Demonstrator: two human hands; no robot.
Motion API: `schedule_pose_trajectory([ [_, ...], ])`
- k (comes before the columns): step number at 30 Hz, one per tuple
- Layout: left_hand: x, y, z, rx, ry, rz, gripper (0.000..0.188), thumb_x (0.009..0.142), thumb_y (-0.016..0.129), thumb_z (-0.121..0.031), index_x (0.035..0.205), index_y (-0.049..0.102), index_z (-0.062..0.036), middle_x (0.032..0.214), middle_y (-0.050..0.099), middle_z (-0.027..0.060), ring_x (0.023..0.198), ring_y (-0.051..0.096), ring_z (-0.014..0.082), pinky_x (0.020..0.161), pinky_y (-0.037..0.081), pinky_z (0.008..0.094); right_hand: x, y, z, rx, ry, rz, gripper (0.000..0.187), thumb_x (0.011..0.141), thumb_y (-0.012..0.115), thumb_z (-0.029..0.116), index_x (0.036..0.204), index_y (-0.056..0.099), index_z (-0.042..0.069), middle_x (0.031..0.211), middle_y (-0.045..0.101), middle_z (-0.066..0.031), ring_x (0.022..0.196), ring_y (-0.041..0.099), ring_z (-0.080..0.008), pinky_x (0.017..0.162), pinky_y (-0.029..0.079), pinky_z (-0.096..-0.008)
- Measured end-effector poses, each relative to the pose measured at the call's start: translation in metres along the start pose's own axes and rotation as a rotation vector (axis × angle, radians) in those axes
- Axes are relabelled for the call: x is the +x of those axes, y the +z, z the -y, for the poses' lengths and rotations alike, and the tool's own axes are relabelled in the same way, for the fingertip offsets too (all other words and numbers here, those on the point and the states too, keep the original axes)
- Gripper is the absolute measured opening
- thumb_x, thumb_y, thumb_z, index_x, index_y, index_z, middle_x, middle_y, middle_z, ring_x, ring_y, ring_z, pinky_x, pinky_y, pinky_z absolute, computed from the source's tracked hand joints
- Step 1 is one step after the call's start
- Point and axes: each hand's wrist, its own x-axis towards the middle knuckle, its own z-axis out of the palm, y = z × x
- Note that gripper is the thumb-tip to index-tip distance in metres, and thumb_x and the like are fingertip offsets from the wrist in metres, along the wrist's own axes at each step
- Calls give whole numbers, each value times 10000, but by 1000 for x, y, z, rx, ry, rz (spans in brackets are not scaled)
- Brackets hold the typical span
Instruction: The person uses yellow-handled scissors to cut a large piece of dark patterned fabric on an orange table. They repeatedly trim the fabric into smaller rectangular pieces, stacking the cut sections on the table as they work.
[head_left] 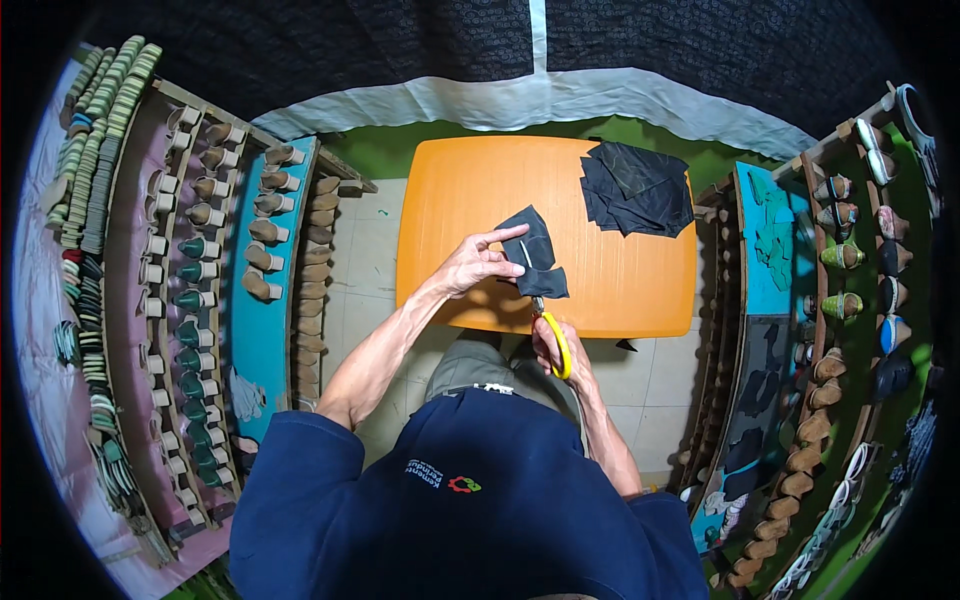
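Over the near edge of the orange table [470, 190], my left hand [478, 264] pinches a piece of black fabric [532, 240] between thumb and fingers. My right hand [556, 348] is wrapped round the yellow handles of a pair of scissors [556, 345]. Their blades point away from me and meet the near edge of the fabric, which hides most of them. A pale line shows on the fabric beside my left fingertips. At the table's far right lies a stack of black fabric pieces [635, 190].
Racks of shoe lasts [265, 230] and dark green shoes [195, 330] stand on my left. Shelves with more shoes [842, 255] and lasts [800, 460] line my right. Behind the table hangs a dark curtain [420, 50] with a white border. Pale floor tiles [650, 380] show around the table.
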Motion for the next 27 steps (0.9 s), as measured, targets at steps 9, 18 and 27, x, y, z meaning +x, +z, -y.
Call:
schedule_pose_trajectory([
  [9, -2, 5, 11, -86, 51, -163, 609, 854, 774, -69, 1417, 548, -20, 915, 729, 49, 826, 674, 98, 807, 545, 242, -4, -2, -1, -93, -37, 22, 570, 974, 550, 606, 786, 515, 69, 572, 415, 13, 443, 414, -89, 384, 365, -256],
  [18, 5, -29, -10, 95, -86, 173, 590, 821, 768, -12, 1384, 598, -52, 1069, 717, 55, 904, 663, 99, 862, 537, 246, -9, -10, -7, -126, 48, 112, 512, 993, 546, 566, 872, 523, 69, 638, 434, 9, 478, 417, -88, 407, 382, -248],
  [27, 3, -23, -3, 98, -69, 159, 667, 826, 766, 7, 1446, 532, -66, 1060, 714, 57, 890, 660, 105, 855, 547, 253, -5, -4, -7, -107, 8, 86, 526, 1007, 503, 574, 903, 528, 59, 639, 425, 7, 486, 414, -97, 421, 363, -254],
])
